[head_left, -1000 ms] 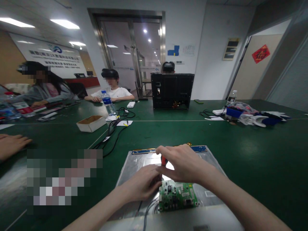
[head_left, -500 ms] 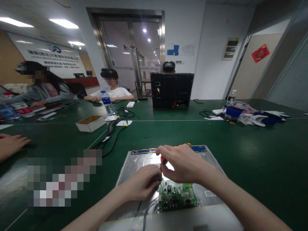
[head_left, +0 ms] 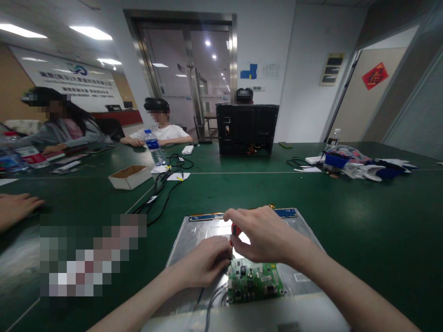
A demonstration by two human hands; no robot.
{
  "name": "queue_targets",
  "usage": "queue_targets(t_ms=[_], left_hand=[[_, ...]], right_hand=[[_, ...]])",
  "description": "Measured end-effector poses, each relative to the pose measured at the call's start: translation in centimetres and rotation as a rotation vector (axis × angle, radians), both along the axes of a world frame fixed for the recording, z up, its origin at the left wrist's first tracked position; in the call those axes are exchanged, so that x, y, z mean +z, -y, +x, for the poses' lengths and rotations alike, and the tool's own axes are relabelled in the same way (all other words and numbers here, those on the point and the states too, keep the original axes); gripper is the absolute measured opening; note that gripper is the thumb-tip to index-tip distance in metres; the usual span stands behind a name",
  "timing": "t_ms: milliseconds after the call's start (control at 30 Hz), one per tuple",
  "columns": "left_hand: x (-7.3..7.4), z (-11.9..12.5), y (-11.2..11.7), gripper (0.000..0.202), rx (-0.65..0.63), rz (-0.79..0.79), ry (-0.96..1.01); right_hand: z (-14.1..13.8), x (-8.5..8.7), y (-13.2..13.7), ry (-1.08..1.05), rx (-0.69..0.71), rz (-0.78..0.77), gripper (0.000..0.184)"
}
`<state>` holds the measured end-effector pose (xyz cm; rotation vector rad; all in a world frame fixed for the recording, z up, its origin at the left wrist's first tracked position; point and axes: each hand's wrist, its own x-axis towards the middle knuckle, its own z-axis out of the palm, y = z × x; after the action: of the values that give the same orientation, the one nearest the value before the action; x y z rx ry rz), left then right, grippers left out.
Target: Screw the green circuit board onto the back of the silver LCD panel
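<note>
My right hand (head_left: 265, 235) grips the red and black handle of a screwdriver (head_left: 236, 229), thumb and forefinger wrapped round it. The tool points down over the upper left corner of a green circuit board (head_left: 256, 282). Close by the shaft, my left hand (head_left: 204, 262) is closed in a pinch; its fingertips, and whatever they hold, are hidden. Beneath both hands lies a flat silver metal panel (head_left: 182, 251), with the board on its near half. A narrow blue circuit strip (head_left: 287, 212) runs along its far edge. Grey cables (head_left: 209, 302) pass left of the board.
On the green table (head_left: 367, 230) stand an open white box (head_left: 129, 179) and a water bottle (head_left: 154, 146), with black cables (head_left: 166, 200) nearby. A black monitor casing (head_left: 247, 130) stands opposite. Bagged items (head_left: 353, 161) lie right. A co-worker's hand (head_left: 20, 207) rests at left; other people sit beyond.
The screwdriver handle looks slightly turned in my right hand, with more red showing. My left hand, the board and the panel stay practically in place.
</note>
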<state>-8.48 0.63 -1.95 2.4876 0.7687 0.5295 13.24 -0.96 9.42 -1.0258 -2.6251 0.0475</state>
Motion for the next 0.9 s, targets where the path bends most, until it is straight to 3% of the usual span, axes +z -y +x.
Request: queue_targets(t_ms=[233,400,567,900], left_hand=[[0.01,-0.08,-0.06,0.008,0.007,0.022,-0.010],[0.03,-0.08,-0.06,0.010,-0.010,0.001,-0.001],[0.26,-0.06,-0.08,0.007,-0.003,0.018,-0.023],[-0.42,-0.16,-0.25,0.009,0.012,-0.003,-0.023]], right_hand=[[0.08,-0.03,-0.17,0.011,-0.009,0.004,0.011],[-0.02,0.12,0.10,-0.002,0.014,0.001,0.022],[0.03,0.07,-0.01,-0.006,0.005,-0.002,0.015],[-0.19,-0.10,-0.01,0.010,0.005,0.011,0.018]])
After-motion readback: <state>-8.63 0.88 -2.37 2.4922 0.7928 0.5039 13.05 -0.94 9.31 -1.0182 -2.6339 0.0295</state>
